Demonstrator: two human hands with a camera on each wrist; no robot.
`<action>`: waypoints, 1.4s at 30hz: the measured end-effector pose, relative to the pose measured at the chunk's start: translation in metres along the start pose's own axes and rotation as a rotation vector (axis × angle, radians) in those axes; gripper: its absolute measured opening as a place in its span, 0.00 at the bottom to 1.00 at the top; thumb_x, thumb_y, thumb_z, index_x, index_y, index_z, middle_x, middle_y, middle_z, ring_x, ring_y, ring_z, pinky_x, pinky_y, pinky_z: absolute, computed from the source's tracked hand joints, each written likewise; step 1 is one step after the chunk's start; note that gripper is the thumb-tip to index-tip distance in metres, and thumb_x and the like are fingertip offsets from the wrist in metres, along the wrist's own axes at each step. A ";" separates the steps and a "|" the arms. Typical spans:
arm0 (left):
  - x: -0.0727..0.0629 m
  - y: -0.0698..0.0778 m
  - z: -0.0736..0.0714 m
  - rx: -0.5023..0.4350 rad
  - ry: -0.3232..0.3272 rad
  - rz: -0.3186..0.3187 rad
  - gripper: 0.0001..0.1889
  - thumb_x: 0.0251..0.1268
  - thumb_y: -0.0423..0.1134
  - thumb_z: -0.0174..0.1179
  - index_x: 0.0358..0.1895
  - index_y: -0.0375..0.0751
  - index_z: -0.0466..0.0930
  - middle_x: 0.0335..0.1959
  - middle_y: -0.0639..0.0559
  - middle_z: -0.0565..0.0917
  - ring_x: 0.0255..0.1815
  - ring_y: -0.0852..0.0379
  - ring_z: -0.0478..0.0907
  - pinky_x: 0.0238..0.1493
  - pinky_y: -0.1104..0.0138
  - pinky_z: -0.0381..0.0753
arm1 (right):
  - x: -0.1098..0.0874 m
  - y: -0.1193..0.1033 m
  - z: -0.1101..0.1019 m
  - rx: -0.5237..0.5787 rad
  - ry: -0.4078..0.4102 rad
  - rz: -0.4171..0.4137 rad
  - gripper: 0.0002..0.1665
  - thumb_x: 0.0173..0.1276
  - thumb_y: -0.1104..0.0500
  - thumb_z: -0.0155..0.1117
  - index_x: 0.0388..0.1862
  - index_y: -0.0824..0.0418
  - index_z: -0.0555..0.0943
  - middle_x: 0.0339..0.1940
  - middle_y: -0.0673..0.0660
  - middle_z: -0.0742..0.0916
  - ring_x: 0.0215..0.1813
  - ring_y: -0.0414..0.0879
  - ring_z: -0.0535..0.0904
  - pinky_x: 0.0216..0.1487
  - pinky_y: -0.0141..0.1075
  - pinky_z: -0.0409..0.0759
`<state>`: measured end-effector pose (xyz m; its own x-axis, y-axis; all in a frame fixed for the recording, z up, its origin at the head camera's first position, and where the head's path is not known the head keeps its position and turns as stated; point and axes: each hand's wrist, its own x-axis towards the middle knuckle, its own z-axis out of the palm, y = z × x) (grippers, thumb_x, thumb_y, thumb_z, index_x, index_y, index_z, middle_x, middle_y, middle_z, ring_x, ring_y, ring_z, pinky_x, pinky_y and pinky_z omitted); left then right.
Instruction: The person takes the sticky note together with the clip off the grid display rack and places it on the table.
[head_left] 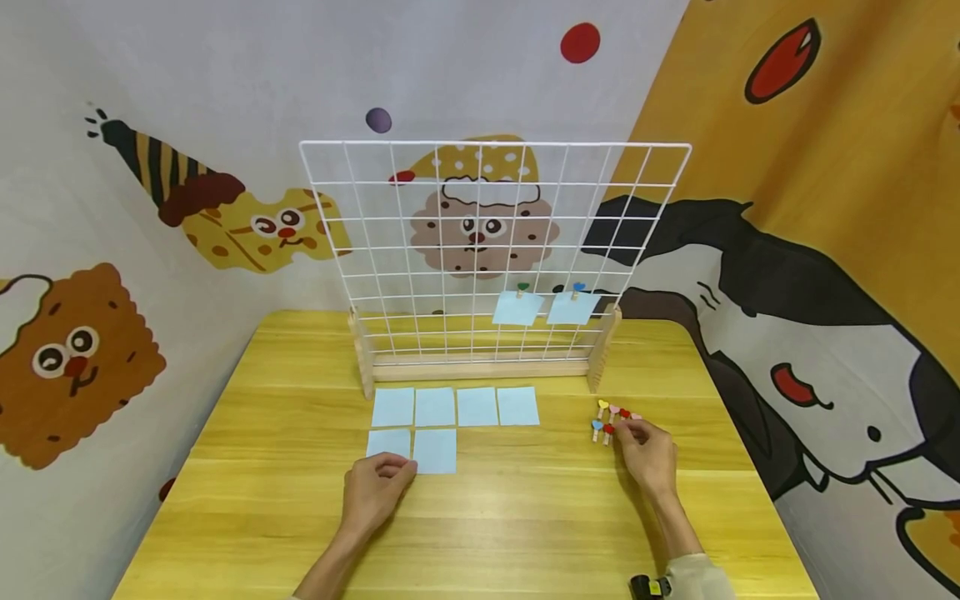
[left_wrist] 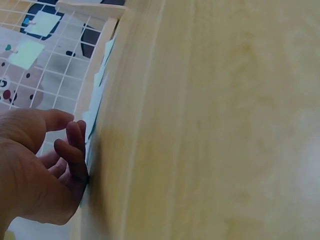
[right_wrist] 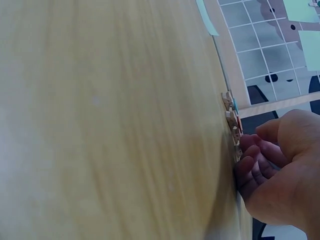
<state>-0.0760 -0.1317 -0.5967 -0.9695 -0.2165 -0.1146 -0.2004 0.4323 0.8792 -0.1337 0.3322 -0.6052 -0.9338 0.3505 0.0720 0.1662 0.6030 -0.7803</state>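
My left hand rests at the lower edge of a light blue paper square, its fingers loosely bent. In the left wrist view a gap shows between the thumb and fingers, with no paper between them. Beside it lies another blue square. On the right, my right hand reaches to a small group of wooden mini clothespins topped with coloured hearts. Its fingertips are at the edge of the group, partly covering some clothespins. In the right wrist view, nothing plainly shows between thumb and fingers.
A white wire grid stands upright in a wooden base behind the papers. Two blue squares hang on its lower right, under a green-heart clothespin and a blue-heart clothespin. A row of several squares lies before the base.
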 end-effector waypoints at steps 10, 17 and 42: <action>0.012 0.008 -0.013 -0.041 0.061 0.119 0.02 0.72 0.37 0.78 0.39 0.44 0.96 0.33 0.50 0.96 0.32 0.69 0.89 0.39 0.76 0.87 | 0.002 -0.008 -0.006 0.035 0.023 -0.035 0.13 0.84 0.57 0.70 0.54 0.66 0.93 0.42 0.66 0.95 0.33 0.34 0.82 0.30 0.28 0.79; 0.025 0.017 -0.014 -0.071 0.077 0.154 0.04 0.72 0.37 0.78 0.45 0.43 0.96 0.36 0.48 0.96 0.34 0.67 0.89 0.40 0.76 0.87 | 0.008 -0.026 -0.012 0.061 0.028 -0.127 0.12 0.85 0.57 0.70 0.54 0.64 0.93 0.39 0.67 0.95 0.29 0.33 0.82 0.23 0.31 0.77; 0.054 0.055 0.007 -0.104 0.001 0.355 0.09 0.70 0.34 0.79 0.50 0.45 0.94 0.41 0.50 0.97 0.43 0.57 0.92 0.39 0.75 0.85 | 0.030 -0.090 -0.004 0.135 0.045 -0.401 0.09 0.82 0.59 0.74 0.54 0.60 0.94 0.30 0.61 0.93 0.23 0.37 0.80 0.21 0.26 0.74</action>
<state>-0.1408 -0.1131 -0.5575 -0.9760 -0.0700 0.2063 0.1636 0.3896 0.9063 -0.1751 0.2914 -0.5304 -0.9008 0.1396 0.4113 -0.2535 0.5998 -0.7589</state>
